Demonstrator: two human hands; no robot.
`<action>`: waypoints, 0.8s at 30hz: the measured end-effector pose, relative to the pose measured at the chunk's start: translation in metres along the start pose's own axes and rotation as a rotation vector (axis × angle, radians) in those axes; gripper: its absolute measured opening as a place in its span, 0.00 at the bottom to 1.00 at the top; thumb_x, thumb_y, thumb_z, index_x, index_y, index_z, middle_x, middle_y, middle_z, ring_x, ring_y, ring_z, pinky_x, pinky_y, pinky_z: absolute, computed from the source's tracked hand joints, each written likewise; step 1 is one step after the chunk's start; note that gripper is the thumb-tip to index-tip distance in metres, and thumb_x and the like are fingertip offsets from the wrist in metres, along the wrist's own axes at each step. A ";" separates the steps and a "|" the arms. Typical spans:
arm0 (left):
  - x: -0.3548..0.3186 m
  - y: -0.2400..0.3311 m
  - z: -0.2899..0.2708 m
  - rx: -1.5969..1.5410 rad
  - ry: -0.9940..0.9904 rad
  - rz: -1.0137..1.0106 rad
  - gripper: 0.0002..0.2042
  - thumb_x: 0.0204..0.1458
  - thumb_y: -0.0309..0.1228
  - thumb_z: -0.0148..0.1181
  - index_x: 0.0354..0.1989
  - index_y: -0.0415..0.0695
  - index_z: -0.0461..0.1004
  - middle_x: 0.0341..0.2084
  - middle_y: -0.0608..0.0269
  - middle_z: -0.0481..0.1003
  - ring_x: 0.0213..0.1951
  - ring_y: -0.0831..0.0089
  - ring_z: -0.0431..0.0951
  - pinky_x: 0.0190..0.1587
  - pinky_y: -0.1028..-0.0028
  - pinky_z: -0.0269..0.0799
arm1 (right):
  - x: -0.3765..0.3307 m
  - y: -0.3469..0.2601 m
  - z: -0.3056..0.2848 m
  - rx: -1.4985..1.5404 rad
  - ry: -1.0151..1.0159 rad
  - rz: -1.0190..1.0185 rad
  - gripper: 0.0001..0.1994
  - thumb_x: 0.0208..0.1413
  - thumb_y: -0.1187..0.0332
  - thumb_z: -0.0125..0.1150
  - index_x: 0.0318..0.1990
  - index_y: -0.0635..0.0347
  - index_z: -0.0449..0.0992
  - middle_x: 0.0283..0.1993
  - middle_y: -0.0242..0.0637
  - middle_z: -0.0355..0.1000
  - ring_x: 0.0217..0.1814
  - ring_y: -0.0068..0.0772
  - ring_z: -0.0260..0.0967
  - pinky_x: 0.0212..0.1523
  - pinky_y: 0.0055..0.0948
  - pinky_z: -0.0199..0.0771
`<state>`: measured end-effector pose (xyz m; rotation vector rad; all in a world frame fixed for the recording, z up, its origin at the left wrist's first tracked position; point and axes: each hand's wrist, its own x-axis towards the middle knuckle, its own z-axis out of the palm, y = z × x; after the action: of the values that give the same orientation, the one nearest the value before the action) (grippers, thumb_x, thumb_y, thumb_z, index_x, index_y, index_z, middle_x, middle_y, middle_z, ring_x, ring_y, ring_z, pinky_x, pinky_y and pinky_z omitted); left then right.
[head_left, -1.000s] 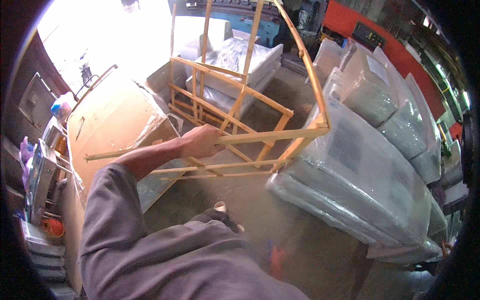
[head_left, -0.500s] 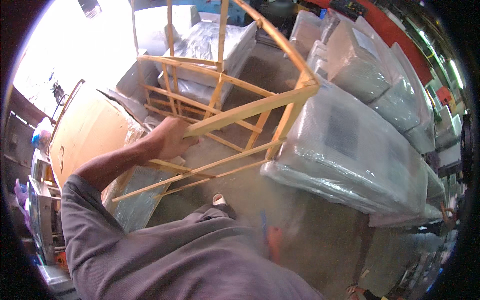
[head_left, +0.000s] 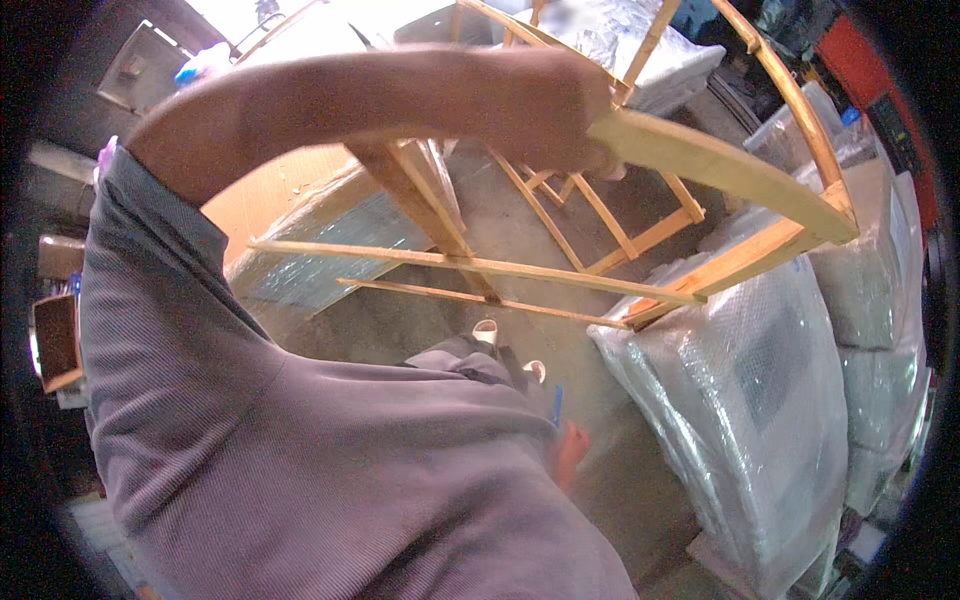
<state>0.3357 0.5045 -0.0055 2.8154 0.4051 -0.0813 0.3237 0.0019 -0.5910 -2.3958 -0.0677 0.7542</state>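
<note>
Left hand [head_left: 565, 110] clenched round one rail of a pale wooden frame [head_left: 720, 167], up and to the left of the large wrapped package [head_left: 735, 410], which serves as landmark. Fingertips curl under the rail; bare forearm crosses level from a grey sleeve [head_left: 160, 260].

Frame: held aloft, an open lattice of slats, tilted. Its near-right corner passes in front of the package's upper end; whether wood touches wrapping, cannot tell. A curved rail climbs from that corner, and two thin slats run leftward, away from the package, below the forearm.

Right hand [head_left: 572, 453]: low, just left of the package, blurred. Narrow blue object [head_left: 557, 403] at its upper edge. Finger closure unclear; cannot tell whether the object is gripped.

Two light shoes [head_left: 485, 332] on the floor [head_left: 640, 510], left of the package.

Farther left of it, a cardboard box [head_left: 285, 185] with a shiny wrapped slab [head_left: 335, 262] at its near side. Beyond the package's far end, white wrapped goods [head_left: 680, 75]. Right of it, more film-covered packages [head_left: 875, 270]; past those, a red panel [head_left: 860, 55].
</note>
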 end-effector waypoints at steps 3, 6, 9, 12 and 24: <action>0.028 0.031 -0.030 0.121 -0.033 -0.073 0.23 0.50 0.51 0.67 0.30 0.38 0.79 0.13 0.63 0.71 0.17 0.70 0.75 0.20 0.71 0.71 | 0.023 0.018 -0.010 -0.103 0.091 -0.089 0.16 0.51 0.62 0.61 0.26 0.71 0.75 0.28 0.46 0.74 0.32 0.43 0.70 0.36 0.45 0.69; 0.053 0.054 -0.111 -0.085 -0.475 0.009 0.21 0.56 0.51 0.58 0.29 0.43 0.79 0.19 0.64 0.74 0.24 0.70 0.71 0.30 0.67 0.68 | 0.047 0.055 -0.015 0.010 0.142 0.019 0.16 0.52 0.62 0.61 0.29 0.72 0.75 0.29 0.47 0.74 0.32 0.43 0.70 0.36 0.44 0.71; 0.076 0.089 -0.117 0.226 -0.212 -0.148 0.20 0.56 0.50 0.58 0.27 0.42 0.78 0.19 0.65 0.73 0.23 0.72 0.71 0.29 0.68 0.67 | 0.067 0.091 -0.015 0.027 0.197 -0.016 0.17 0.53 0.61 0.59 0.35 0.73 0.74 0.31 0.49 0.75 0.32 0.44 0.71 0.37 0.44 0.73; 0.093 0.109 -0.142 0.230 -0.146 -0.082 0.17 0.58 0.45 0.58 0.28 0.43 0.77 0.19 0.69 0.70 0.24 0.77 0.68 0.29 0.73 0.65 | 0.067 0.096 -0.024 -0.003 0.266 -0.140 0.18 0.55 0.60 0.58 0.39 0.73 0.73 0.33 0.50 0.75 0.31 0.44 0.71 0.36 0.44 0.73; 0.258 0.051 -0.191 -0.081 -0.294 0.303 0.13 0.59 0.40 0.59 0.34 0.40 0.75 0.22 0.71 0.68 0.26 0.77 0.66 0.29 0.74 0.63 | 0.012 -0.042 -0.038 -0.127 0.298 0.292 0.17 0.60 0.60 0.54 0.49 0.64 0.73 0.28 0.45 0.70 0.28 0.38 0.69 0.33 0.42 0.70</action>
<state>0.6000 0.5836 0.1661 2.6913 -0.0839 -0.3969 0.3600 0.0174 -0.5485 -2.6470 0.3731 0.5222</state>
